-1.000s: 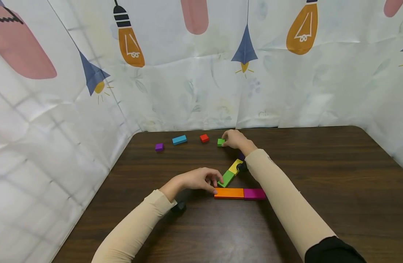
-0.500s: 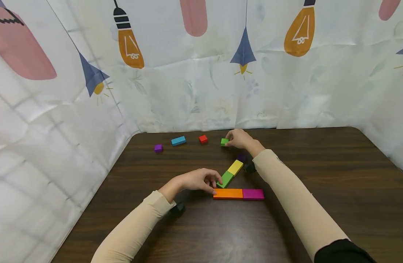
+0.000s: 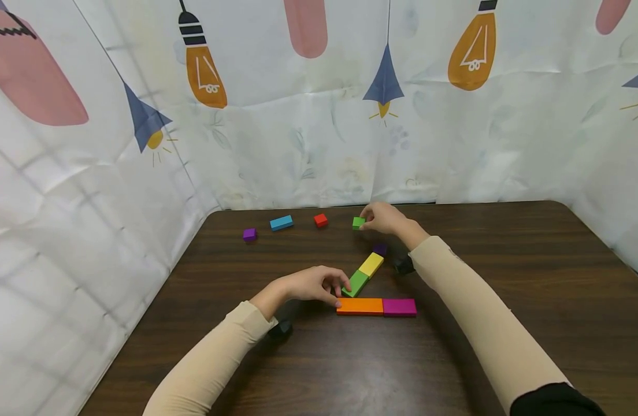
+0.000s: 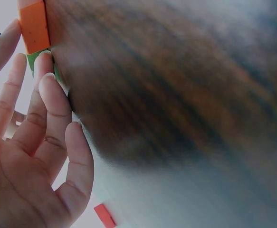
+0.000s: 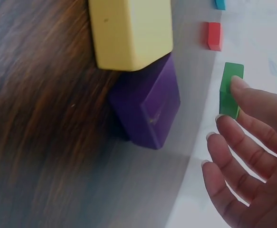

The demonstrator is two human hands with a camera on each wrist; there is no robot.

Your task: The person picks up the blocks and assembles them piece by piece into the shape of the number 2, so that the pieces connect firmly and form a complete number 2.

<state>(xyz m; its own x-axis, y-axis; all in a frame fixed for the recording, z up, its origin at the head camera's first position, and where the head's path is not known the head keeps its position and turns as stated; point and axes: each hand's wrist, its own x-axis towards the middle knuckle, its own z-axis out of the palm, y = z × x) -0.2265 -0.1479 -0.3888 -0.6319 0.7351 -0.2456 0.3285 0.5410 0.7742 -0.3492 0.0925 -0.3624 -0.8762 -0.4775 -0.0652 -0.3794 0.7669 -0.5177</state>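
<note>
My right hand [image 3: 389,220] pinches a small green block [image 3: 358,223] at the far side of the table. In the right wrist view, its thumb lies against that green block [image 5: 229,92], and the other fingers are loosely bent below. My left hand [image 3: 312,284] rests with its thumb at the left end of an orange block [image 3: 359,307] and its fingertips at a longer green block [image 3: 356,284]. A magenta block [image 3: 399,307] continues the orange one in a straight row. Slanting away from the longer green block lie a yellow block [image 3: 371,264] and a dark purple block [image 3: 379,249].
Along the back left of the brown table [image 3: 319,370] lie a purple block [image 3: 249,234], a blue block [image 3: 281,223] and a red block [image 3: 321,220]. A patterned cloth [image 3: 298,144] hangs behind the table and at its left side.
My right hand has moved a little to the right, and the small green block has shifted right with it. The left hand and the row of blocks beside it stay in place.
</note>
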